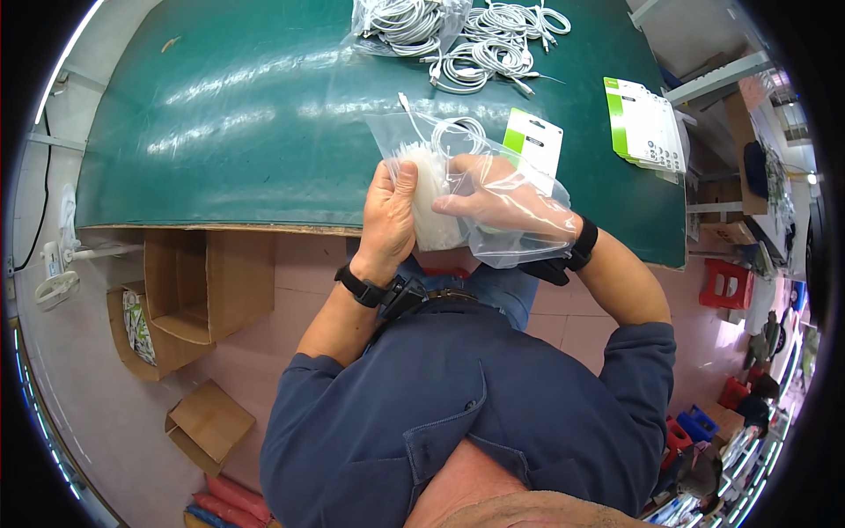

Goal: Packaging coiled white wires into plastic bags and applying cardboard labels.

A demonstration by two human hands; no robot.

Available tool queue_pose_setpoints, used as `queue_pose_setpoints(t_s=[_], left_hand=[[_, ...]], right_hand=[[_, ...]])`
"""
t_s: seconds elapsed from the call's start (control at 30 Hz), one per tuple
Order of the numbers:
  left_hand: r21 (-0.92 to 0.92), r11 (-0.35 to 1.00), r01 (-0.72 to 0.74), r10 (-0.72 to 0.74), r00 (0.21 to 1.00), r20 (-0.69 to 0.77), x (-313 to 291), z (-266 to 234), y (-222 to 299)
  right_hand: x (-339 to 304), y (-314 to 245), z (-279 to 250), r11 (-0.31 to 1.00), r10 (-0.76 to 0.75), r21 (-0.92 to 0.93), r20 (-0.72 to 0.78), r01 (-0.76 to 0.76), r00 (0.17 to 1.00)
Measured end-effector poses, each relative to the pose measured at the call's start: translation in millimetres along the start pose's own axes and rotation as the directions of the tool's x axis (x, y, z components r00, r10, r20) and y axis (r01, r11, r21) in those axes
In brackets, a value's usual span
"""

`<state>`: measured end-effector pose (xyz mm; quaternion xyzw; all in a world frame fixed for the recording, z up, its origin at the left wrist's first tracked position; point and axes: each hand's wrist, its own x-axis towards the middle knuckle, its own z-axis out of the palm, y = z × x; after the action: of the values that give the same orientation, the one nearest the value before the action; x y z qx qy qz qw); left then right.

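Above the table's near edge, my left hand [387, 216] grips a clear plastic bag [510, 251] around a bundle of thin whitish strips that look like cable ties [431, 202]. Its thumb lies along the bundle's left side. My right hand [519, 202] is inside the bag, seen through the plastic. Its fingers are bent, with the thumb against the bundle's right side; what they pinch, if anything, is hidden. Just beyond the hands lie a coiled white cable [462, 132] and a white-and-green card [534, 145] with a hanging slot.
The green table [238, 132] carries a pile of white cables [493, 48], a bag of coiled cables [405, 26] and a stack of cards [642, 128] at right. Cardboard boxes [211, 282] stand on the floor at left. A red stool [727, 283] is at right.
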<state>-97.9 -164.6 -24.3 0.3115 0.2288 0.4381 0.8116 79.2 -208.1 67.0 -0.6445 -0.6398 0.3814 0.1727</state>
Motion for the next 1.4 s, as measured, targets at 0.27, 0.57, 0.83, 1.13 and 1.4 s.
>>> queue_pose_setpoints(t_s=[0.27, 0.57, 0.83, 1.13, 1.4], left_hand=[[0.009, 0.998, -0.057, 0.057, 0.998, -0.029, 1, 7, -3], [0.014, 0.998, -0.065, 0.066, 0.997, -0.034, 1, 6, -5], [-0.030, 0.999, 0.038, -0.038, 0.999, 0.008, -3, 4, 0], [-0.133, 0.990, 0.038, -0.043, 0.998, -0.036, -2, -6, -8], [-0.107, 0.994, 0.033, -0.036, 0.999, -0.035, 0, -14, -14]], right_hand=[[12, 4, 13, 0.993, -0.022, 0.115, -0.030, 0.025, 0.999], [16, 6, 13, 0.983, -0.097, 0.150, -0.093, 0.110, 0.991], [19, 14, -5, 0.824, -0.054, 0.567, 0.059, 0.012, 0.997], [21, 20, 1, 0.755, -0.100, 0.655, 0.049, 0.044, 0.994], [17, 15, 2, 0.705, 0.049, 0.705, 0.057, -0.075, 0.997]])
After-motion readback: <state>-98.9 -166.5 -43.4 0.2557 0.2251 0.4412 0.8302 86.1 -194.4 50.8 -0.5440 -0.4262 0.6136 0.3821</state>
